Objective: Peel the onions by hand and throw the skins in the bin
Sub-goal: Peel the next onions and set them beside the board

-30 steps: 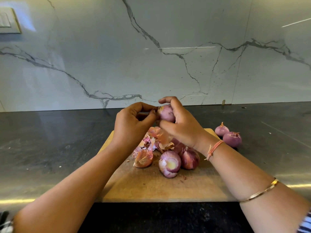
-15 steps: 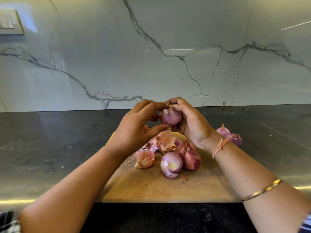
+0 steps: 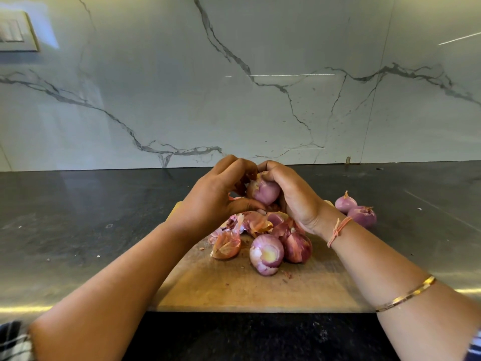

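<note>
While the right hand (image 3: 292, 198) curls its grip closed round a half-peeled red onion (image 3: 264, 192) at centre frame, the left hand (image 3: 214, 198) pinches its top. Beneath them, other onions (image 3: 268, 254) and loose skins (image 3: 226, 246) crowd the far half of the cutting board (image 3: 234, 289); two more onions (image 3: 355, 211) sit at right on the desk (image 3: 78, 230).

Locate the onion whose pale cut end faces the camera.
Head view: the cut-end onion lies on the cutting board, centre, at the pile's near edge, touching an unpeeled onion on its right.
</note>
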The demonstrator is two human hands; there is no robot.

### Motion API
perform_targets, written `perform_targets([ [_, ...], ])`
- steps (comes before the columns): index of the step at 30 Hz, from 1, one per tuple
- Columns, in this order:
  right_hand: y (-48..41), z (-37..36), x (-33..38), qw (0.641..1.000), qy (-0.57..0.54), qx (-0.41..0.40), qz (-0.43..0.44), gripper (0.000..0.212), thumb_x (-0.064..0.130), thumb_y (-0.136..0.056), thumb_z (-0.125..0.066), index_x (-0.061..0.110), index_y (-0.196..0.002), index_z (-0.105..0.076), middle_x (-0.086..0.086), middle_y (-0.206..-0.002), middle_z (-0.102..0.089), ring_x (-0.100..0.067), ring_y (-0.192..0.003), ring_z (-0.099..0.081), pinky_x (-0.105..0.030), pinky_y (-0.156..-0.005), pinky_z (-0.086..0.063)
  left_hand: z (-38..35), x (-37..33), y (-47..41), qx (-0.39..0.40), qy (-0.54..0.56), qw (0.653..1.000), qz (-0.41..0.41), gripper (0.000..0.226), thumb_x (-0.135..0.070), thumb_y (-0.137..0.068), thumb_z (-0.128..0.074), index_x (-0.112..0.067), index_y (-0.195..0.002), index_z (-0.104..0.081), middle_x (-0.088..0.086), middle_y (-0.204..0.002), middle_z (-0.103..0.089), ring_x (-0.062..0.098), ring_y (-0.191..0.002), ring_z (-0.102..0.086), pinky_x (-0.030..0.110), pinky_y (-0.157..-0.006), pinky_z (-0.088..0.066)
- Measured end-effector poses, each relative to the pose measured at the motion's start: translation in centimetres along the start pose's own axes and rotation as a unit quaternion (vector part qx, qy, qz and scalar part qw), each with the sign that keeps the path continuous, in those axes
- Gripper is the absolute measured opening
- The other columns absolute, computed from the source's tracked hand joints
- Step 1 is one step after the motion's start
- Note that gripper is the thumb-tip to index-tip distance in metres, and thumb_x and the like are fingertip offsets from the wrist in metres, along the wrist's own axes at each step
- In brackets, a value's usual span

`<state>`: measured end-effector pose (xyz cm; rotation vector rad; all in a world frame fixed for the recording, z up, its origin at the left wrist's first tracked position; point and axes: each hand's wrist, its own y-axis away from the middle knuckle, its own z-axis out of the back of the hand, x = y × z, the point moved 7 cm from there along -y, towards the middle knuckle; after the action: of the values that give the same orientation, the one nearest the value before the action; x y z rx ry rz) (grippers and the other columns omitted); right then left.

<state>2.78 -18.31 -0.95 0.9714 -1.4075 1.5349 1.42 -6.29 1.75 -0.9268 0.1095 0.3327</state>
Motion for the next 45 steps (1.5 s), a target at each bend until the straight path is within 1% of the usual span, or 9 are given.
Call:
perform_targets([
  [4,0.0,0.0,0.0,0.999,0.044,0.002,0.004,0.032,0.029,-0.074,-0.046,0.006,-0.093,-0.059,-0.020,-0.100,-0.058,-0.030,-0.098,-0.054,-0.048,-0.087,-0.043,-0.2,0.1,0.0,0.010,0.006,1.000,-0.005,0.041,-0.044,-0.070,-0.071,-0.039,-0.101,-0.046,-0.022,-0.097,-0.044,-0.008,-0.084,-0.051,0.007,-0.074,-0.044],
  [8,0.2,0.3,0.4,0.999,-0.039,-0.014,-0.001,0.042,0.039,-0.061,-0.056,0.010,-0.091,-0.052,-0.013,-0.095,-0.049,-0.027,-0.090,-0.044,-0.036,-0.071,-0.037,0.0,0.1,-0.1,-0.022,-0.013,1.000,-0.016,0.033,-0.041,-0.074,-0.072,-0.022,-0.084,-0.048,-0.006,-0.093,-0.046,0.001,-0.079,-0.049,0.006,-0.072,-0.042],
  [14,0.2,0.1,0.1,0.999,-0.048,-0.010,-0.020,0.042,0.040,-0.063,-0.055,0.013,-0.095,-0.058,-0.017,-0.099,-0.054,-0.030,-0.094,-0.047,-0.044,-0.078,-0.028,0.0,-0.2,0.0,-0.013,-0.018,1.000,-0.011,0.049,-0.045,-0.077,-0.067,-0.030,-0.117,-0.044,-0.011,-0.108,-0.044,-0.001,-0.089,-0.053,0.018,-0.078,-0.051],
  [23,0.5,-0.1,0.6,0.993,-0.117,-0.002,-0.013,0.020,0.027,-0.073,-0.046,0.013,-0.082,-0.056,-0.013,-0.087,-0.054,-0.026,-0.082,-0.049,-0.031,-0.064,-0.038,0.3,-0.2,0.0,-0.043,-0.029,0.999,-0.015,0.033,-0.040,-0.078,-0.070,-0.014,-0.092,-0.054,-0.007,-0.099,-0.049,0.005,-0.085,-0.052,0.011,-0.075,-0.046],
  [27,0.6,0.0,1.0,0.999,-0.051,-0.003,0.009,0.025,0.030,-0.072,-0.043,0.017,-0.089,-0.057,-0.009,-0.089,-0.055,-0.016,-0.072,-0.051,-0.026,-0.055,-0.037,0.9,0.2,-0.1,-0.057,0.039,0.996,0.064,0.044,-0.050,-0.070,-0.068,-0.022,-0.102,-0.055,-0.017,-0.098,-0.056,-0.006,-0.091,-0.058,0.008,-0.078,-0.047],
  [30,0.6,0.1,1.4,0.999,0.015,-0.009,0.034,0.030,0.031,-0.073,-0.040,0.021,-0.095,-0.057,-0.009,-0.095,-0.055,-0.016,-0.073,-0.048,-0.026,-0.053,-0.035,1.2,0.3,0.0,-0.088,0.065,0.989,0.103,0.026,-0.044,-0.080,-0.062,-0.026,-0.099,-0.061,-0.017,-0.096,-0.063,-0.003,-0.089,-0.062,0.013,-0.077,-0.050],
  [33,0.6,0.1,1.6,0.998,0.043,-0.010,0.049,0.030,0.031,-0.076,-0.040,0.025,-0.100,-0.057,-0.006,-0.105,-0.058,-0.017,-0.087,-0.055,-0.027,-0.066,-0.044,1.2,0.4,0.3,-0.113,0.118,0.975,0.148,0.008,-0.023,-0.086,-0.067,-0.027,-0.093,-0.065,-0.010,-0.091,-0.069,0.002,-0.083,-0.067,0.021,-0.075,-0.056],
  [36,0.7,-0.1,1.9,0.994,0.086,-0.009,0.072,0.032,0.031,-0.079,-0.040,0.025,-0.106,-0.054,-0.002,-0.113,-0.057,-0.014,-0.106,-0.055,-0.028,-0.086,-0.046,1.1,0.6,0.5,-0.131,0.149,0.962,0.186,0.020,-0.010,-0.084,-0.069,-0.029,-0.086,-0.066,-0.011,-0.082,-0.070,0.003,-0.077,-0.069,0.022,-0.072,-0.057],
  [45,1.5,-0.8,2.3,0.967,0.217,-0.005,0.135,0.048,0.001,-0.085,-0.057,0.026,-0.122,-0.039,-0.009,-0.125,-0.045,-0.008,-0.097,-0.053,-0.010,-0.080,-0.042,1.2,0.9,0.7,-0.176,0.159,0.942,0.236,0.021,-0.005,-0.083,-0.067,-0.025,-0.081,-0.067,-0.009,-0.079,-0.071,0.004,-0.073,-0.069,0.019,-0.068,-0.056],
])
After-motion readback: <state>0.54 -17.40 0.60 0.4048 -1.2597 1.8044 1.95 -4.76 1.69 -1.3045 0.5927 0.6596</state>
